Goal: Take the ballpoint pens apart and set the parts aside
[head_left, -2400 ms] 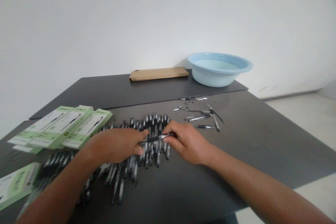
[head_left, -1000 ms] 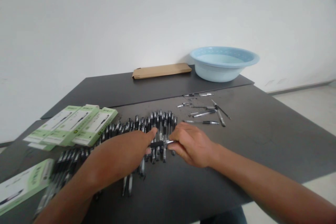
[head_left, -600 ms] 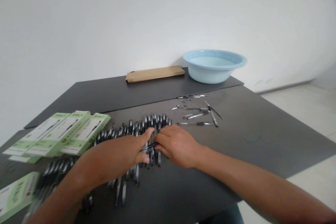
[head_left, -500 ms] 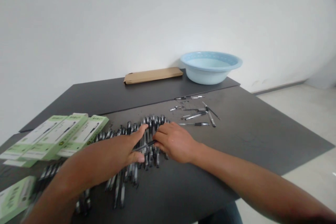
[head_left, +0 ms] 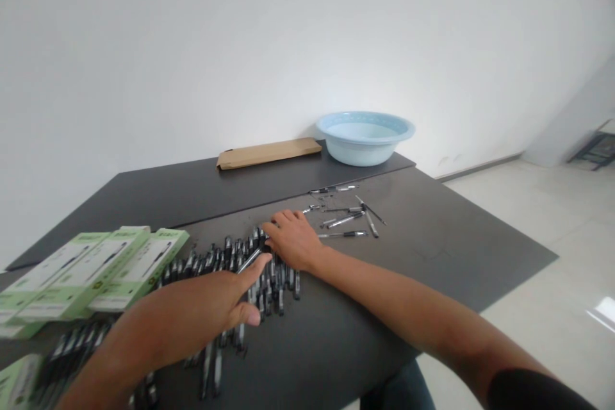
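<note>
A wide row of black-and-clear pens (head_left: 281,295) lies side by side on the dark table. Over the middle of it is my left hand (head_left: 240,295), its thumb and forefinger spread apart; the other fingers are hidden. My right hand (head_left: 293,240) rests above the right part of the row, fingers curled down. One slanted pen (head_left: 250,260) runs from behind my left forefinger up to my right thumb and fingertips, which close on its upper end. More pens (head_left: 79,343) lie partly under my left forearm.
Green-and-white pen boxes (head_left: 115,269) overlap at the left, with another box (head_left: 19,381) nearer. Loose pens and pen parts (head_left: 346,218) are scattered right of the row. A flat brown cardboard piece (head_left: 269,152) and a light-blue basin (head_left: 365,141) stand at the back near the wall.
My right hand has moved up and left over the row, with the slanted pen now steeper. My left hand has shifted slightly down. The whole view has turned slightly right.
</note>
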Motion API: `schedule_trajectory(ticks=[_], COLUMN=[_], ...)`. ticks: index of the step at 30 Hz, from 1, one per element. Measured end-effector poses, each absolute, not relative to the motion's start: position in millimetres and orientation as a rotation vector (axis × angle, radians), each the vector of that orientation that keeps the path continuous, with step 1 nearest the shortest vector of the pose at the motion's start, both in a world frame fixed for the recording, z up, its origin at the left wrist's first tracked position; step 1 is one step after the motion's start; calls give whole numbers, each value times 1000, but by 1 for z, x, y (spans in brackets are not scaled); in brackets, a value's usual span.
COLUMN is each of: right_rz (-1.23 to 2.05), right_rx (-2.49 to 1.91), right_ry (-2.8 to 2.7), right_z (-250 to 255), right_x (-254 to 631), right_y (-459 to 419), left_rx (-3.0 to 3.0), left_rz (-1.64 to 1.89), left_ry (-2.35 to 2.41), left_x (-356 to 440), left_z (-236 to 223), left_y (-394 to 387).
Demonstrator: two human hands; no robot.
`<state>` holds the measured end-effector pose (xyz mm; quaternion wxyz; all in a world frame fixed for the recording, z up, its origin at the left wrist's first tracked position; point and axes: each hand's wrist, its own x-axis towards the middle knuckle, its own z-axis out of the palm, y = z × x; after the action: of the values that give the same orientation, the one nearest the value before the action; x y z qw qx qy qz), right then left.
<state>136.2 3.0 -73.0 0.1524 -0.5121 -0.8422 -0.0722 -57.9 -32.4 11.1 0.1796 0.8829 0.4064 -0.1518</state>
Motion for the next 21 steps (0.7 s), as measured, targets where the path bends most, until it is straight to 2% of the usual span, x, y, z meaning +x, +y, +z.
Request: schedule_trajectory(ticks=[14, 16, 21], right_rz=[-128, -106, 41], right_rx=[-1637, -1782, -2472], right_ry=[-2350, -2259, -1788], right_z=[-68, -67, -60], right_x=[190, 213, 280], right_y=[-42, -42, -31], left_rx=[2474, 2470, 2429], left_rz=[-501, -490, -459], left_ry=[1206, 1202, 1215], left_x=[-46, -45, -44], left_z=[13, 11, 6], left_y=[-39, -40, -39])
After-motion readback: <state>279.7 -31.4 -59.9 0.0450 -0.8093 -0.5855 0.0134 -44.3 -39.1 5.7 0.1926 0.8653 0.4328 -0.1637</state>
